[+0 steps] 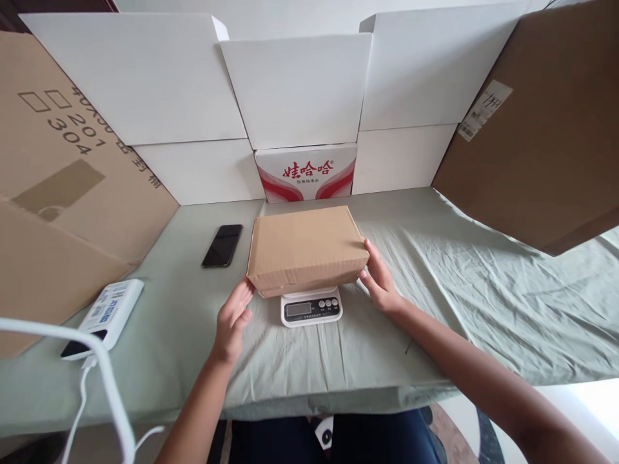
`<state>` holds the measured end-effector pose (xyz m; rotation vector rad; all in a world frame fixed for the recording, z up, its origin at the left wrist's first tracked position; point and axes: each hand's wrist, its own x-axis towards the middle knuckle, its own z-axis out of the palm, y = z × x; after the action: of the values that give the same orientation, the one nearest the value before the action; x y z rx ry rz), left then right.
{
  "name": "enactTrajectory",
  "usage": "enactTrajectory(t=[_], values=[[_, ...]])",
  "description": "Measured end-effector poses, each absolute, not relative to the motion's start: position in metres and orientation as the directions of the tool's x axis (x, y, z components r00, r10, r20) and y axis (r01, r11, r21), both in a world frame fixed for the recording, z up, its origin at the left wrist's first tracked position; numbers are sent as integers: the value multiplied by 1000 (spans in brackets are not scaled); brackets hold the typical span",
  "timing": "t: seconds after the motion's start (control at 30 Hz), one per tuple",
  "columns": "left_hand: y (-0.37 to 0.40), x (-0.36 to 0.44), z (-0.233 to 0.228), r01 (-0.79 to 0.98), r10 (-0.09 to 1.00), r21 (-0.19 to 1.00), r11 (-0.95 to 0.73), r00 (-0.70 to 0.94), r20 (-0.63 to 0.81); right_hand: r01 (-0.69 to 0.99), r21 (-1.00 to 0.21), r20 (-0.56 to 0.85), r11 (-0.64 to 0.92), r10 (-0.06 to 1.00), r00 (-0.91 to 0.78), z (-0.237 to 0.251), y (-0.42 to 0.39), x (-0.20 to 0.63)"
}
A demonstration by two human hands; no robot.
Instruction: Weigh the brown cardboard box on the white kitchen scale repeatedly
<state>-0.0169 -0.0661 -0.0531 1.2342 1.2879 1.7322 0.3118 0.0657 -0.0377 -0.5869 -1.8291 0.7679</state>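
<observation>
Left hand [234, 320] and right hand [381, 278] are pressed to opposite ends of the cardboard box [309, 248] — long axis stretched crosswise between them — and right over the digital scale [312, 309] it's held!

A green-clothed table [435, 277] bears a scale [312, 319], phone [222, 246], power bank [116, 316] and boxes [306, 174]

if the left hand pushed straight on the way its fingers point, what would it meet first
Most likely the cardboard box: the fingertips of the left hand are right at its near left corner and look to be touching it, though one view leaves the exact contact unclear.
</observation>
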Motion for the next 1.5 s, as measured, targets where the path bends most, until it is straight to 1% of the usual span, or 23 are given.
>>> enactTrajectory(t=[0.2,0.43,0.53,0.6,0.67,0.7,0.73,0.77,0.8,0.9,0.97,1.07,1.2,1.4,1.5], values=[[-64,-16,-54,50,884,952,-301,-359,299,69,-755,595,652,726,-345,-37,66,312],[-62,-16,-54,49,886,952,-303,-352,300,21,-755,612,655,716,-337,-32,64,307],[-62,-15,-52,53,886,953,-300,-355,298,29,-756,608,654,718,-338,-28,61,307],[-64,-13,-51,68,871,947,-313,-377,315,79,-723,633,687,704,-322,-27,60,312],[-66,-12,-50,92,843,938,-335,-416,342,155,-643,701,750,658,-274,-30,60,318],[-67,-11,-50,97,834,936,-339,-429,347,187,-597,748,780,626,-221,-32,61,321],[-68,-11,-49,107,843,938,-329,-413,343,221,-569,774,792,606,-182,-35,61,323],[-69,-11,-48,118,851,936,-331,-391,350,241,-560,770,792,606,-200,-37,61,324],[-69,-10,-46,111,848,928,-356,-380,371,247,-592,733,767,640,-229,-38,60,323],[-68,-7,-39,54,831,906,-420,-380,407,231,-691,641,685,728,-243,-35,54,314],[-67,-5,-35,38,833,901,-432,-367,415,198,-728,612,656,752,-244,-31,51,304],[-66,-5,-35,59,853,915,-400,-340,395,140,-750,597,646,753,-277,-29,50,296],[-68,-8,-43,107,885,934,-342,-297,358,89,-745,612,661,731,-303,-33,54,296],[-71,-10,-51,145,880,914,-378,-250,404,113,-749,605,653,744,-284,-37,55,300],[-71,-9,-52,156,882,915,-371,-251,400,105,-746,609,657,738,-290,-36,54,300]])
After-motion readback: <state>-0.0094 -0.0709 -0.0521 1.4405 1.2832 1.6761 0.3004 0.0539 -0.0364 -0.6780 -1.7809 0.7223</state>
